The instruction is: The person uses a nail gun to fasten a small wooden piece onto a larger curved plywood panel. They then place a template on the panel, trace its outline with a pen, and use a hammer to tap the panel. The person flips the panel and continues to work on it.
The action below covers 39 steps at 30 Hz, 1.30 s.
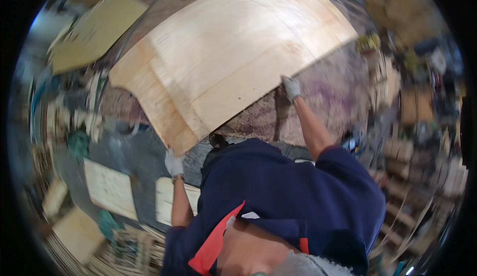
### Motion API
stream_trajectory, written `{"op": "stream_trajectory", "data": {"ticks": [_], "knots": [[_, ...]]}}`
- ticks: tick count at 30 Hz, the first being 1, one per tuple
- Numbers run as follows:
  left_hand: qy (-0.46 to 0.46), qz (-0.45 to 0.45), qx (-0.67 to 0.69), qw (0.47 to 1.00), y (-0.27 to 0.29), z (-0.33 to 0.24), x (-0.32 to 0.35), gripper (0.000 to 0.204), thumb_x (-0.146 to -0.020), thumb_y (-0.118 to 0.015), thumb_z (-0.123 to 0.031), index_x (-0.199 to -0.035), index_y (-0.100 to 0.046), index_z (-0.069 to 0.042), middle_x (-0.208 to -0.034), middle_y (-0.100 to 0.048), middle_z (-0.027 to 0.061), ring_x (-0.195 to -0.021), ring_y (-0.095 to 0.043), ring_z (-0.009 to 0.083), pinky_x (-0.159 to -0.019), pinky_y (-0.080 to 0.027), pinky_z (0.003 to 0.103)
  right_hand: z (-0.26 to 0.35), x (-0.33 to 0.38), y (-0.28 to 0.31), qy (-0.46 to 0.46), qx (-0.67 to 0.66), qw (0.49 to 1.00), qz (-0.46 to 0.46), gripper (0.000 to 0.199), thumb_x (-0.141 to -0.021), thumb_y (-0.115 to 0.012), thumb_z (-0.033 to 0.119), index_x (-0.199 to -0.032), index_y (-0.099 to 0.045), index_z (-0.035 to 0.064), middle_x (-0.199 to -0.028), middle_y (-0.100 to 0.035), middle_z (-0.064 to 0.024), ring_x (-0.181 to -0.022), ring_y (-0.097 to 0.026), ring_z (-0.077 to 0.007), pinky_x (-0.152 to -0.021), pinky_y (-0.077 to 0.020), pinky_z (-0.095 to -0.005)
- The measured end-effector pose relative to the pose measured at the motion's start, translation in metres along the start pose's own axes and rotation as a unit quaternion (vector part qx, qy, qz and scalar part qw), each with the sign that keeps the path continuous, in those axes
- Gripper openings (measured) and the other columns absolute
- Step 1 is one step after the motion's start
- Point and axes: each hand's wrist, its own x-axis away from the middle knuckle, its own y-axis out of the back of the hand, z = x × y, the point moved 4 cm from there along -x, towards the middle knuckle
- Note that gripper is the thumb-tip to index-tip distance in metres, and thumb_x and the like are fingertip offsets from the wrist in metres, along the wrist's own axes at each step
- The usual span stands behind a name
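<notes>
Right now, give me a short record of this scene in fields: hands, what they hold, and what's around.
Left hand: gloved left hand, grip on the near lower corner of the plywood sheet
Right hand: gloved right hand, grip on the sheet's long lower edge
Sheet: large, pale, raised off the floor, tilted
Clothing: dark blue top
Around: smaller boards on the grey floor, blurred

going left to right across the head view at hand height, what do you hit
small plywood piece on the floor → left gloved hand → large plywood sheet → right gloved hand → stacked wood at the right
</notes>
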Motion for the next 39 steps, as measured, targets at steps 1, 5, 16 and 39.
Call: {"op": "stream_trajectory", "data": {"ticks": [1,5,16,39], "knots": [[-0.025,-0.014,-0.019,0.999,0.002,-0.001,-0.005,0.099,-0.062,-0.096,-0.029,-0.146,-0.050,-0.002,-0.121,-0.064,0.0241,-0.109,-0.063,0.0421,-0.091,-0.053,0.045,-0.003,0.002,-0.004,-0.023,-0.043,0.999,0.016,0.029,-0.097,-0.070,0.031,-0.089,-0.067,0.0036,-0.068,-0.058,-0.0026,-0.049,-0.058,-0.0156,-0.043,-0.0471,-0.0301],[-0.129,-0.057,-0.100,0.985,0.010,-0.010,0.005,0.097,-0.063,-0.095,-0.027,-0.145,-0.050,0.001,-0.118,-0.064,0.0269,-0.108,-0.063,0.0439,-0.090,-0.052,0.047,-0.008,0.001,-0.008,-0.027,-0.048,0.999,0.000,0.030,-0.098,-0.067,0.029,-0.091,-0.067,0.0001,-0.070,-0.065,-0.0077,-0.052,-0.064,-0.0175,-0.045,-0.0529,-0.0316],[-0.111,-0.050,-0.119,0.985,0.016,-0.060,0.021,0.090,-0.063,-0.094,-0.013,-0.140,-0.052,0.007,-0.114,-0.065,0.0206,-0.101,-0.064,0.0326,-0.090,-0.052,0.039,0.002,0.009,-0.002,0.012,-0.014,0.999,0.035,0.038,-0.098,-0.068,0.031,-0.083,-0.067,-0.0034,-0.066,-0.066,-0.0116,-0.050,-0.064,-0.0206,-0.046,-0.0532,-0.0362],[-0.067,0.021,-0.164,0.984,0.028,-0.052,0.013,0.085,-0.063,-0.093,-0.023,-0.133,-0.058,0.010,-0.112,-0.072,0.0263,-0.094,-0.067,0.0320,-0.087,-0.053,0.040,-0.017,-0.024,0.003,0.136,0.086,0.945,-0.286,0.032,-0.090,-0.067,0.032,-0.103,-0.072,0.0040,-0.082,-0.071,-0.0155,-0.070,-0.066,-0.0293,-0.070,-0.0508,-0.0413]]}}
